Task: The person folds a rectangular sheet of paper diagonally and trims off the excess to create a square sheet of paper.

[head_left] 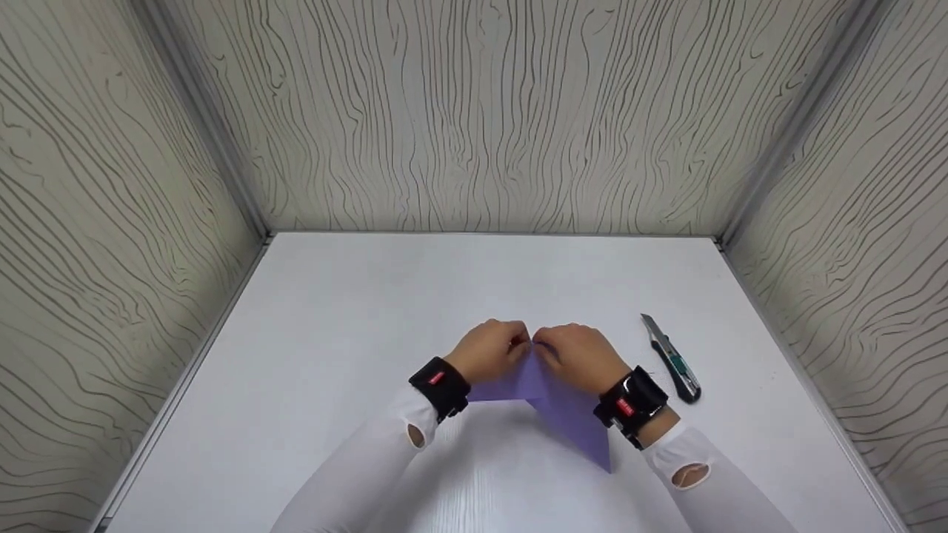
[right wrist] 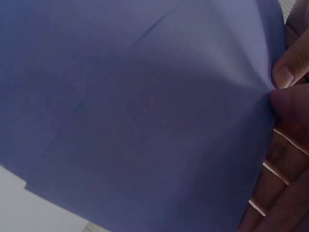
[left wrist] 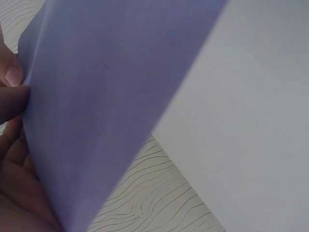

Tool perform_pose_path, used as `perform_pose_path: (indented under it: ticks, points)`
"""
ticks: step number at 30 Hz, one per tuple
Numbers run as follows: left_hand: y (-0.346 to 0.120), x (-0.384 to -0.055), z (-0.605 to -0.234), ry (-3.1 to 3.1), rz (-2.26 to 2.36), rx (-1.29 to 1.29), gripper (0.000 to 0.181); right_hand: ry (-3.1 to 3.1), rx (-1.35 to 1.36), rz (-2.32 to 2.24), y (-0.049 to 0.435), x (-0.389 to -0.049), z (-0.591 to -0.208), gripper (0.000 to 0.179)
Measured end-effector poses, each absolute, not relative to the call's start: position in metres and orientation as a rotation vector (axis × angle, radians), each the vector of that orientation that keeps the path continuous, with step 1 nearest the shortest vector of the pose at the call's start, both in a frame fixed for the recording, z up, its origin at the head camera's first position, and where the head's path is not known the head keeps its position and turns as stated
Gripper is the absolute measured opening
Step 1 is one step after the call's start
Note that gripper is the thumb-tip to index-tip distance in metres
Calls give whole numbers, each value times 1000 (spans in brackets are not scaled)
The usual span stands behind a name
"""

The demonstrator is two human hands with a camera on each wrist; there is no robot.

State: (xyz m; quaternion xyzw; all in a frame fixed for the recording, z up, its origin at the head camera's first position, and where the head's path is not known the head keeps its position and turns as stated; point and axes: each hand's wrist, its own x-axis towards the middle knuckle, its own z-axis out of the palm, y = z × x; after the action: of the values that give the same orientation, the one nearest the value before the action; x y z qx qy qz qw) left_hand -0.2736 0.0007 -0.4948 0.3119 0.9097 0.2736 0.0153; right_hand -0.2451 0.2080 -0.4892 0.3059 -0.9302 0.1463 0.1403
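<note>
A sheet of purple paper [head_left: 572, 423] is held up off the white table by both hands, its lower part hanging toward the person. My left hand [head_left: 489, 351] pinches its top edge between thumb and fingers. Right beside it, my right hand [head_left: 583, 358] pinches the same edge, the fingertips of both hands close together. In the left wrist view the paper [left wrist: 106, 96] looks smooth. The right wrist view shows the paper [right wrist: 145, 130] puckered at the pinch, with a thin diagonal line across it and a small step at its lower edge.
A utility knife [head_left: 672, 360] with a black and green handle lies on the white table [head_left: 355, 296], right of the right hand, blade pointing away. Wood-grain patterned panels [head_left: 474, 118] enclose the table at the back and both sides.
</note>
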Motion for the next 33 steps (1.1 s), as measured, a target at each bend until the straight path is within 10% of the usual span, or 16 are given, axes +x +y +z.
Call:
perform_pose_path:
  ticks: [33]
  points:
    - [-31,-283,-470,2939,897,1276,13,-2433,999,332,216,-247,-469,9]
